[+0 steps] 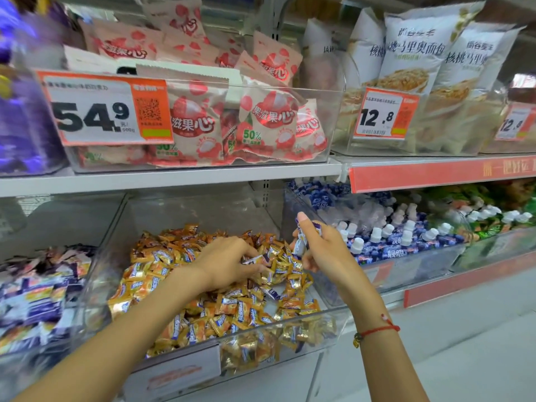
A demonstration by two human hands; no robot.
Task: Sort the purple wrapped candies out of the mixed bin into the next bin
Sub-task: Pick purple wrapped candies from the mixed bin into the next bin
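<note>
Gripped in the right hand [322, 250]: several purple candies [300, 242], fingers curled round them, held above the right edge of the mixed bin [261, 338]. Left hand [229, 262]: fingers curled down into the heap of orange candies [220, 309], pinching one purple-and-white sweet. Next bin [87, 285], left: purple sweets. Right-hand bin: small bottles [406, 242]. Upper shelf: pink packets [266, 123], price label [101, 111].
</note>
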